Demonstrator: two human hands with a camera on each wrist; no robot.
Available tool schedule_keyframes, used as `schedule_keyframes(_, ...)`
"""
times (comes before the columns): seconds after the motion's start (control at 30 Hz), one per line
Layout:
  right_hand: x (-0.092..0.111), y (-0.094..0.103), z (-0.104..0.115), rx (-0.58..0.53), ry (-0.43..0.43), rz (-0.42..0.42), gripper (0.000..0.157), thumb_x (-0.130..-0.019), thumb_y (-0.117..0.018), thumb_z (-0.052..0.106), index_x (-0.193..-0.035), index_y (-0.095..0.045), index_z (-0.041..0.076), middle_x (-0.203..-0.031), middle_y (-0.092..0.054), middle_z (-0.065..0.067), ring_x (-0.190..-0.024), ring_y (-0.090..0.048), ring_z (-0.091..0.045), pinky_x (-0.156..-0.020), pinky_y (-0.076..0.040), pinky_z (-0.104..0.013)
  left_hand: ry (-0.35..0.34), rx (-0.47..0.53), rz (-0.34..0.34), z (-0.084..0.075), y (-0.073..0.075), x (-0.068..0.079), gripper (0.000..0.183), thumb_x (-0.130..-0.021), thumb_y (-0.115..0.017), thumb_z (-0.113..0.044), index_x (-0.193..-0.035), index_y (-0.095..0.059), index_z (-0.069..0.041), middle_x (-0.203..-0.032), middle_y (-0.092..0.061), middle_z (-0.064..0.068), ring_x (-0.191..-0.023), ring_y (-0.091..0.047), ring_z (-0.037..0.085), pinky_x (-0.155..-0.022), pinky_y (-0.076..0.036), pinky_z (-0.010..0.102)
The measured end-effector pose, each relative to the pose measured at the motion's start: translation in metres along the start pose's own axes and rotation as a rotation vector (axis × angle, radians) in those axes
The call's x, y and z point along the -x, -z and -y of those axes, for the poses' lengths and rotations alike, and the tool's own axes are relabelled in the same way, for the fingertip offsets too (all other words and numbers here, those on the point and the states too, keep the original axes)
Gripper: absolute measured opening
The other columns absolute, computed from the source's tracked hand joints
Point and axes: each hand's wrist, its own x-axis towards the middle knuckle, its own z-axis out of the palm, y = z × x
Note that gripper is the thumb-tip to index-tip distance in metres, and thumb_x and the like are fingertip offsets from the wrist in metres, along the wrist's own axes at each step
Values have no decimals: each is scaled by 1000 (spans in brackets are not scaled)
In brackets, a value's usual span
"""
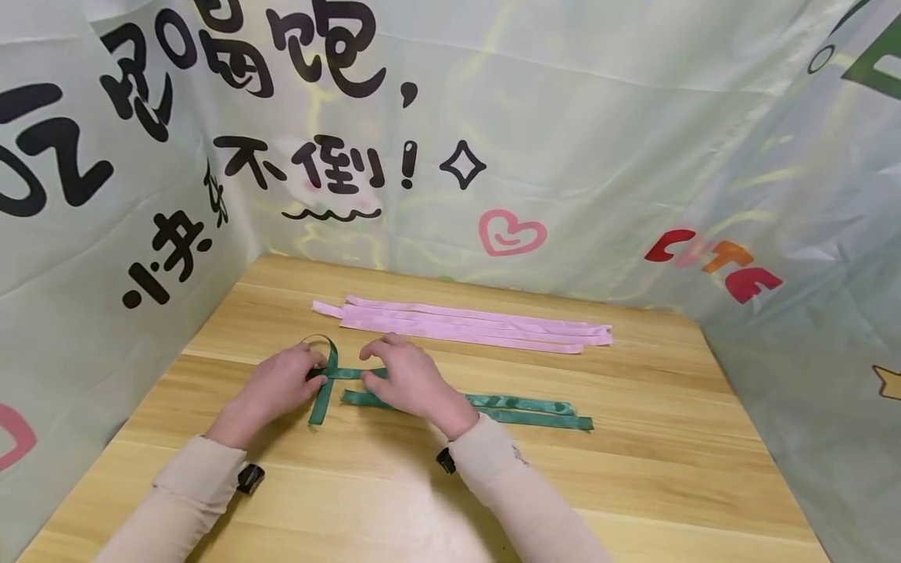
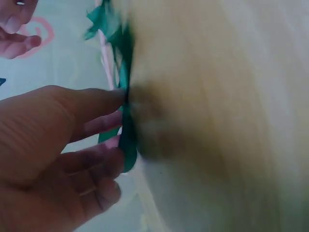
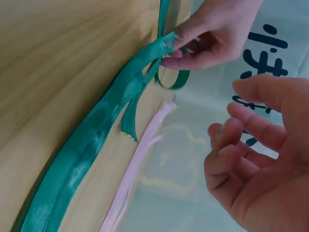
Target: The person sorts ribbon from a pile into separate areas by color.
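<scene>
My left hand (image 1: 283, 379) pinches a green ribbon (image 1: 321, 403) between thumb and fingers at the left of the table. This ribbon crosses itself there: one tail points toward me, another runs right, and a small loop (image 3: 179, 83) stands up beyond the fingers. In the left wrist view the thumb presses the green ribbon (image 2: 126, 145) against the fingertips. Over the right-hand tail hovers my right hand (image 1: 411, 379), fingers loosely bent and holding nothing. The right wrist view shows its thumb and fingers (image 3: 227, 159) apart. Beneath that hand lie more green ribbons (image 1: 535, 419), partly hidden.
Several pink ribbons (image 1: 464, 324) lie side by side across the back of the wooden table (image 1: 633, 469). Printed cloth walls (image 1: 598, 156) enclose the back and both sides. A small black object (image 1: 249, 478) sits at the left sleeve cuff, another (image 1: 446, 460) at the right.
</scene>
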Motion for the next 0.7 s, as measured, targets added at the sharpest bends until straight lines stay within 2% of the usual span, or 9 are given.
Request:
schedule_keyframes(0.07, -2, -1, 1, 8, 4, 1, 26, -102, -68, 24, -124, -72, 12, -127, -70, -6, -97, -70, -21, -83, -56, -32, -19, -7, -26, 1, -1, -1, 4, -94, -77, -11, -95, -75, -7, -87, -63, 5, -76, -55, 18, -68, -50, 37)
schedule_keyframes(0.2, -6, -5, 3, 21, 1, 15, 27, -102, -69, 25, -126, -72, 12, -127, -70, -5, -98, -70, -20, -82, -56, -31, -59, -7, -75, -1, 1, -3, 13, -95, -73, -8, -82, -69, -12, -79, -58, 1, -72, -49, 16, -63, -43, 32)
schedule_keyframes(0.3, -10, -8, 3, 27, 1, 30, 31, -102, -70, 26, -130, -70, 13, -130, -69, -6, -101, -71, -21, -84, -57, -32, -92, 8, -124, -5, 4, -2, 13, -95, -71, -10, -83, -69, -13, -79, -59, -1, -73, -50, 15, -64, -43, 31)
schedule_keyframes(0.47, -15, -13, 4, 34, 3, 26, 41, -101, -70, 25, -139, -65, 13, -136, -66, -8, -101, -72, -22, -86, -59, -33, -197, 26, -230, -17, 10, 0, 9, -96, -69, -9, -88, -73, -11, -81, -66, -2, -76, -56, 14, -69, -50, 34)
schedule_keyframes(0.6, -19, -17, 4, 23, -1, -7, 42, -102, -69, 21, -142, -62, 12, -136, -65, -9, -91, -70, -21, -76, -57, -30, -254, 34, -270, -26, 14, 1, 9, -97, -68, -7, -89, -73, -9, -81, -67, -1, -76, -58, 15, -70, -51, 36)
schedule_keyframes(0.7, -20, -19, 4, 16, -11, -29, 36, -103, -67, 19, -138, -66, 10, -133, -67, -9, -89, -70, -21, -70, -55, -29, -272, 30, -287, -29, 16, 3, 9, -98, -68, -7, -90, -73, -8, -80, -67, 0, -75, -59, 17, -70, -51, 37)
